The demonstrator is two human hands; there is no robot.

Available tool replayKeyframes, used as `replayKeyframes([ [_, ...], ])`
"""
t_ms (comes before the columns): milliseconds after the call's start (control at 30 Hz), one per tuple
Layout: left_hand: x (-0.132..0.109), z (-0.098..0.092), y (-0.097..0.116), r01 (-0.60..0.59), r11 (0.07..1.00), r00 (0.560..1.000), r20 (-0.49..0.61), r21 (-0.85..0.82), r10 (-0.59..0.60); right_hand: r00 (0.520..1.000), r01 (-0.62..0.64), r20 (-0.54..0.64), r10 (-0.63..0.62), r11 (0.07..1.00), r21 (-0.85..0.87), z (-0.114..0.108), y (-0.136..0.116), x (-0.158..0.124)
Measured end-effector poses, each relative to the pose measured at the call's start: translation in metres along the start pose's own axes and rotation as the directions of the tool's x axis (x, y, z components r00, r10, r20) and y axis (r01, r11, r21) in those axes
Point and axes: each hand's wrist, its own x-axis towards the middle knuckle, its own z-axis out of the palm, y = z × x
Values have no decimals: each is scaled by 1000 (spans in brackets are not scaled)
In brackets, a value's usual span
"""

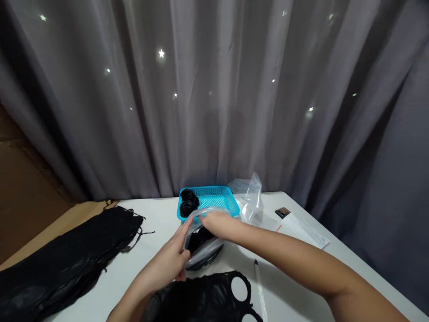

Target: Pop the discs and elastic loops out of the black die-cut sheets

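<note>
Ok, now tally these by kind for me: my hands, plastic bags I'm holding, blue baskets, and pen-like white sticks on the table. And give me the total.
Hands, left hand and right hand: 2
Held plastic bag: 1
Blue basket: 1
Pen-like white stick: 1
Total: 5

Is a white table (161,210), smooth on top. At the far edge, carries a blue basket (214,191) and, just right of it, a crumpled clear bag (252,197). Farther right, bears a small dark item (280,212) beside a white flat piece (303,229). Nearer, supports a dark-tipped white pen (259,287), a black sheet (197,297) with white circles and, leftward, a long black bundle (67,259).
</note>
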Motion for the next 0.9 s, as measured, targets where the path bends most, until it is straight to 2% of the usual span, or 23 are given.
replayKeyframes([
  [133, -2, 2, 6, -92, 996, 995, -25, -6, 92, 997, -50, 49, 52, 998, -42, -10, -1, -6],
  [233, -12, -13, -2, -248, 968, 967, -50, 24, 249, 1000, 15, 21, -15, 1000, -1, -30, 8, -23],
  [300, -18, -25, -23, -340, 937, 931, -110, 83, 347, 987, 98, -146, -68, 973, 207, -39, 25, -43],
  [333, -18, -30, -36, -351, 928, 911, -182, 127, 370, 961, 130, -277, -30, 928, 350, -39, 36, -53],
  [367, -18, -32, -51, -334, 926, 893, -255, 178, 371, 916, 137, -394, 77, 862, 487, -36, 48, -63],
  [400, -15, -31, -65, -299, 929, 879, -316, 218, 357, 857, 111, -463, 228, 795, 597, -29, 58, -72],
  [433, -12, -28, -77, -262, 939, 879, -348, 221, 327, 814, 54, -456, 360, 735, 676, -18, 67, -78],
  [467, -7, -21, -86, -250, 950, 879, -367, 189, 304, 817, -10, -382, 433, 673, 740, -4, 73, -81],
  [500, -2, -11, -93, -263, 954, 887, -353, 145, 298, 856, -66, -254, 450, 582, 810, 13, 75, -82],
  [533, 3, -1, -96, -275, 953, 888, -347, 126, 302, 908, -103, -106, 405, 460, 882, 30, 74, -79],
  [567, 8, 9, -97, -282, 953, 883, -357, 112, 304, 942, -106, -17, 335, 344, 933, 47, 70, -74],
  [600, 14, 19, -96, -284, 954, 877, -377, 95, 298, 958, -86, 10, 286, 255, 963, 62, 63, -67],
  [633, 18, 27, -93, -278, 957, 870, -403, 78, 285, 957, -61, 1, 291, 196, 979, 75, 55, -60],
  [667, 22, 32, -91, -268, 962, 862, -430, 57, 266, 947, -32, -23, 321, 168, 985, 84, 48, -53],
  [733, 28, 36, -86, -242, 970, 852, -476, 9, 217, 909, 9, -78, 410, 169, 986, 93, 34, -44],
  [800, 28, 31, -82, -218, 975, 848, -504, -43, 167, 881, 29, -115, 459, 190, 981, 90, 25, -40],
  [900, 22, 12, -73, -194, 973, 847, -521, -122, 104, 869, 45, -132, 476, 189, 981, 73, 14, -42],
])
